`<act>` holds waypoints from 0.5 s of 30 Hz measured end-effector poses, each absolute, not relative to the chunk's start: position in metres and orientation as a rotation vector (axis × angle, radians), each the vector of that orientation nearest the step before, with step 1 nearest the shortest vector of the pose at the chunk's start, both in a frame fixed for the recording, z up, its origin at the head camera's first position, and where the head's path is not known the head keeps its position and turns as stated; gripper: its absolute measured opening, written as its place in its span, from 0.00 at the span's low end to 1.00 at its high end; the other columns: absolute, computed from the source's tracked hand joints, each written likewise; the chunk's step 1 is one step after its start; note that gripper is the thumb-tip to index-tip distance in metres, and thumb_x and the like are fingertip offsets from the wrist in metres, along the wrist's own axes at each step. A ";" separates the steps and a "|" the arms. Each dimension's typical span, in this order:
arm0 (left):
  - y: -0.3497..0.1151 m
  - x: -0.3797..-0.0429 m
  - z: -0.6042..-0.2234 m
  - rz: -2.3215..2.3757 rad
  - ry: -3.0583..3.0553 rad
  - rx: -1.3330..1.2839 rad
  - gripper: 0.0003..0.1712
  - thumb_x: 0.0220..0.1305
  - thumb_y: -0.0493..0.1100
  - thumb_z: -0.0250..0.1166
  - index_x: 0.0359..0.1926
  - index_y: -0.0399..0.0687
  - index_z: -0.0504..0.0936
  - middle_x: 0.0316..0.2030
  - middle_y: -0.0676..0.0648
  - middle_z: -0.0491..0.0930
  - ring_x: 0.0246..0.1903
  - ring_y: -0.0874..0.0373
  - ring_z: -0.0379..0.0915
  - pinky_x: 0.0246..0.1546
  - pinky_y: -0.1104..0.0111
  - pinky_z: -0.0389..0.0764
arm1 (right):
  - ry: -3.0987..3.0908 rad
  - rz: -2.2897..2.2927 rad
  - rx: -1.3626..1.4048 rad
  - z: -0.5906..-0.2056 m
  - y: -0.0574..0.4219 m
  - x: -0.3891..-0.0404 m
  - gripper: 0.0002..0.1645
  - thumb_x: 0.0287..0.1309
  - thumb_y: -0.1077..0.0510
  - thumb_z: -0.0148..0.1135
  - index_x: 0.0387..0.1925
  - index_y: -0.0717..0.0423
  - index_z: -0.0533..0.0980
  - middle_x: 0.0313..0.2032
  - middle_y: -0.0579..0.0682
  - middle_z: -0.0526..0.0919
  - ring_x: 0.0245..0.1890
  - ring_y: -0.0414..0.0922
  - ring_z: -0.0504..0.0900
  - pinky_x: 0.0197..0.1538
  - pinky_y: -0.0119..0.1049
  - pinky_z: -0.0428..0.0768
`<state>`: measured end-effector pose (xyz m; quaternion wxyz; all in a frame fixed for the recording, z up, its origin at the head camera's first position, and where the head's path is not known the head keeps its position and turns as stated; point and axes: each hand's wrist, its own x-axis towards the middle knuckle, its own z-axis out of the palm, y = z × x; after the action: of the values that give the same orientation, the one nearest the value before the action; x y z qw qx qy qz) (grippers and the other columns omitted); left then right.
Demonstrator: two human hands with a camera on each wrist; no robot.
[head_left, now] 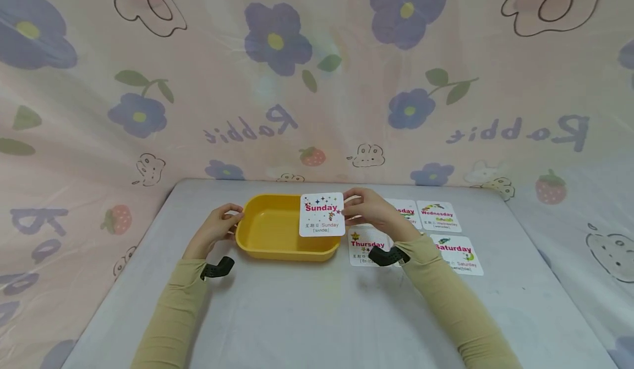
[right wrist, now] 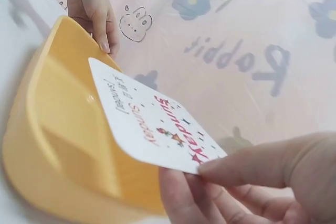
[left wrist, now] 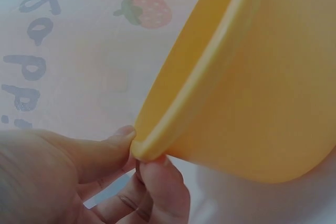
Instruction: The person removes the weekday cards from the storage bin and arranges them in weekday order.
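My left hand (head_left: pixel 216 227) pinches the left rim of a yellow plastic tray (head_left: pixel 287 255); in the left wrist view thumb and fingers (left wrist: pixel 165 182) close on that rim. A white square flashcard (head_left: pixel 322 229) printed "Sunday" is pinched at its right edge by my right hand (head_left: pixel 369 210). The card is over the right part of the tray, its face toward the head camera. In the right wrist view the card (right wrist: pixel 139 124) tilts above the tray's opening. The part of the tray's interior that shows holds nothing.
Right of the tray several weekday cards lie in two rows: a Wednesday card (head_left: pixel 439 216), a Thursday card (head_left: pixel 366 248), a Saturday card (head_left: pixel 460 254) and others partly hidden by my right hand and sleeve. A patterned curtain (head_left: pixel 346 110) rises behind the white table (head_left: pixel 307 314).
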<state>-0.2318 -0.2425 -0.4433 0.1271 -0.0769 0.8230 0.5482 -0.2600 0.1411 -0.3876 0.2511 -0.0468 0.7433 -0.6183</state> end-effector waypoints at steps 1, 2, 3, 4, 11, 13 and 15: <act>-0.242 -0.232 -0.443 1.595 2.395 -0.224 0.20 0.72 0.46 0.55 0.58 0.40 0.69 0.33 0.43 0.77 0.28 0.56 0.75 0.29 0.65 0.81 | 2.027 -1.682 -0.133 -0.388 0.148 -0.258 0.24 0.58 0.71 0.61 0.56 0.65 0.66 0.40 0.61 0.80 0.33 0.50 0.83 0.42 0.44 0.82; -0.242 -0.232 -0.443 1.594 2.395 -0.226 0.20 0.72 0.46 0.55 0.58 0.40 0.69 0.33 0.43 0.77 0.28 0.56 0.75 0.29 0.65 0.81 | 2.031 -1.685 -0.132 -0.389 0.155 -0.255 0.24 0.58 0.71 0.61 0.56 0.66 0.66 0.40 0.60 0.80 0.33 0.50 0.83 0.42 0.44 0.82; -0.242 -0.232 -0.443 1.593 2.394 -0.225 0.20 0.72 0.46 0.55 0.58 0.40 0.69 0.33 0.43 0.77 0.28 0.56 0.75 0.29 0.65 0.81 | 2.035 -1.687 -0.134 -0.390 0.162 -0.251 0.25 0.58 0.71 0.61 0.56 0.66 0.65 0.39 0.60 0.80 0.33 0.50 0.82 0.43 0.45 0.82; -0.241 -0.232 -0.443 1.591 2.395 -0.227 0.20 0.72 0.46 0.55 0.58 0.40 0.69 0.33 0.43 0.77 0.28 0.56 0.75 0.29 0.65 0.81 | 2.038 -1.688 -0.137 -0.391 0.169 -0.248 0.25 0.58 0.70 0.61 0.57 0.66 0.65 0.38 0.59 0.80 0.34 0.50 0.82 0.43 0.45 0.82; -0.240 -0.232 -0.443 1.593 2.396 -0.236 0.20 0.72 0.47 0.55 0.58 0.40 0.69 0.32 0.44 0.77 0.27 0.56 0.75 0.28 0.66 0.81 | 2.041 -1.678 -0.097 -0.405 0.210 -0.221 0.27 0.60 0.68 0.61 0.58 0.66 0.62 0.39 0.58 0.78 0.35 0.50 0.81 0.45 0.50 0.81; -0.241 -0.232 -0.443 1.592 2.396 -0.235 0.20 0.72 0.47 0.55 0.58 0.40 0.69 0.32 0.44 0.77 0.27 0.56 0.74 0.27 0.67 0.81 | 2.036 -1.678 -0.086 -0.410 0.218 -0.215 0.28 0.59 0.68 0.61 0.58 0.67 0.62 0.39 0.58 0.78 0.35 0.50 0.81 0.44 0.50 0.81; -0.241 -0.232 -0.443 1.591 2.395 -0.234 0.21 0.72 0.47 0.55 0.58 0.40 0.69 0.32 0.44 0.77 0.27 0.56 0.74 0.27 0.67 0.80 | 2.033 -1.674 -0.077 -0.416 0.224 -0.208 0.28 0.59 0.67 0.62 0.58 0.68 0.62 0.39 0.58 0.78 0.35 0.50 0.82 0.43 0.49 0.81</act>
<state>-0.2319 -0.2408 -0.4426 0.1279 -0.0806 0.8233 0.5471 -0.2083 0.2242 -0.4164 0.2509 -0.0283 0.7471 -0.6149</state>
